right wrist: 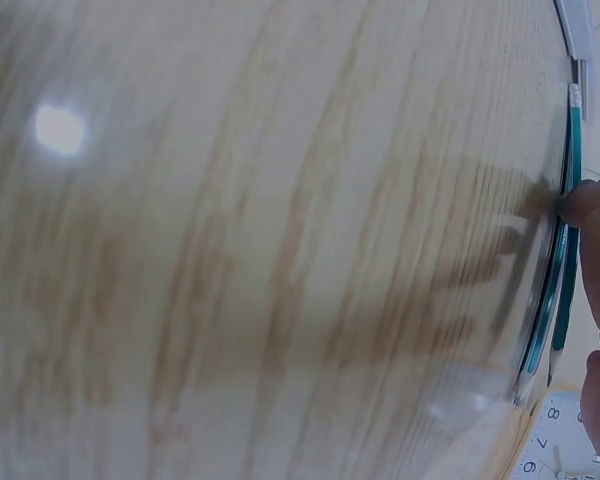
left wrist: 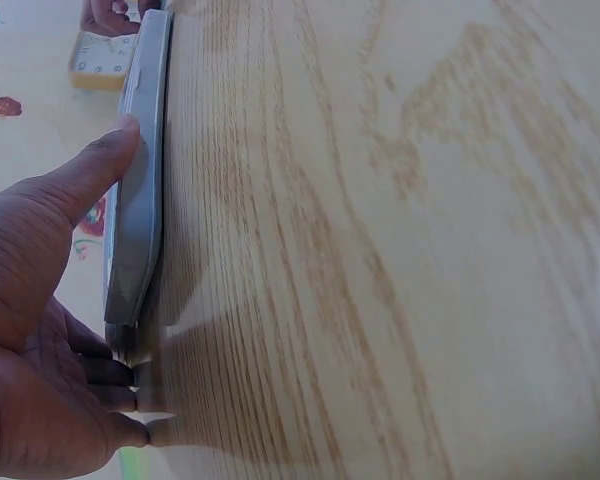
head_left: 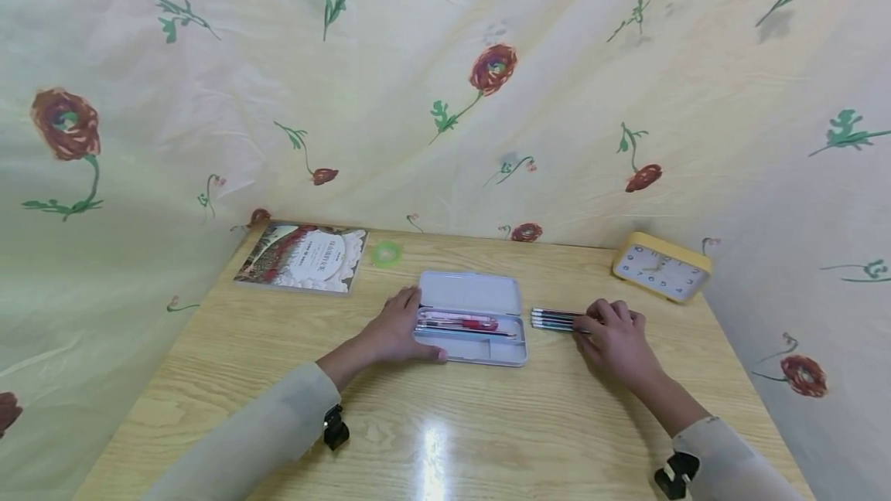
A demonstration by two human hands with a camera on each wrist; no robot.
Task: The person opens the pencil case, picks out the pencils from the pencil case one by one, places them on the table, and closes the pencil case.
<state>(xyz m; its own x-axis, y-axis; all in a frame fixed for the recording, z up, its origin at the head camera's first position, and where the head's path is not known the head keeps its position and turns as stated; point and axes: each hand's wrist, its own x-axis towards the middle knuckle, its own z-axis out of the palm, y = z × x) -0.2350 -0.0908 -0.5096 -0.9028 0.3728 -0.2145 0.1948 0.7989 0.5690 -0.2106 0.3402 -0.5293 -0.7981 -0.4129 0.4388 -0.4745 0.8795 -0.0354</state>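
Note:
An opened pale grey pencil case (head_left: 469, 292) lies mid-table, its lid folded back. A pink pen (head_left: 445, 317), a red pen (head_left: 480, 324) and a pencil (head_left: 473, 331) lie inside. My left hand (head_left: 397, 327) holds the case at its left end, thumb along the front wall (left wrist: 140, 220) and fingers round the end, by the tabletop. To the right of the case, several dark green pencils (head_left: 552, 319) lie side by side in a row. My right hand (head_left: 619, 342) pinches them near their right part, fingers hiding those ends in the head view.
A yellow alarm clock (head_left: 661, 267) stands at the back right, beyond my right hand. At the back left lies a booklet (head_left: 302, 257), with a green ring-shaped roll (head_left: 386, 254) beside it. A flowered cloth (head_left: 390, 99) hangs behind the wooden table (head_left: 397, 439).

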